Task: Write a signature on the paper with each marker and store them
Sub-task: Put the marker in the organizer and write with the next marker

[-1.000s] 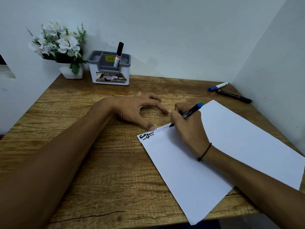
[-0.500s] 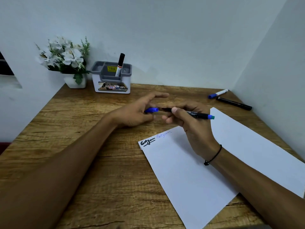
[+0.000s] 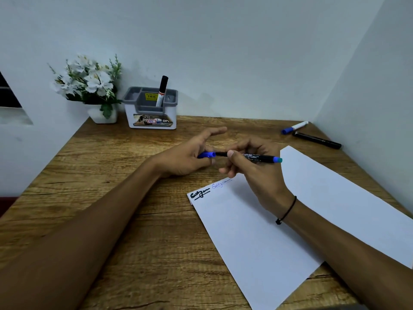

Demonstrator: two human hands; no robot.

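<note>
My right hand (image 3: 252,175) grips a thin black marker (image 3: 257,157) with a blue end, held level above the desk. My left hand (image 3: 190,157) pinches its blue cap (image 3: 206,155) at the marker's tip end; cap and tip meet or nearly meet. The white paper (image 3: 290,220) lies under my right forearm, with a black signature (image 3: 199,194) and a fine blue signature (image 3: 221,183) at its top left corner. A grey-and-white holder (image 3: 150,108) at the back holds one black-capped marker (image 3: 162,90). A blue-capped white marker (image 3: 294,127) and a black marker (image 3: 317,140) lie at the back right.
A white pot of white flowers (image 3: 89,86) stands left of the holder. Walls close in the wooden desk (image 3: 111,198) at the back and on the right. The paper's lower corner hangs past the desk's front edge.
My right hand lifted the marker off the paper and turned it level. My left hand left the paper's corner and brought the blue cap up to the marker's tip.
</note>
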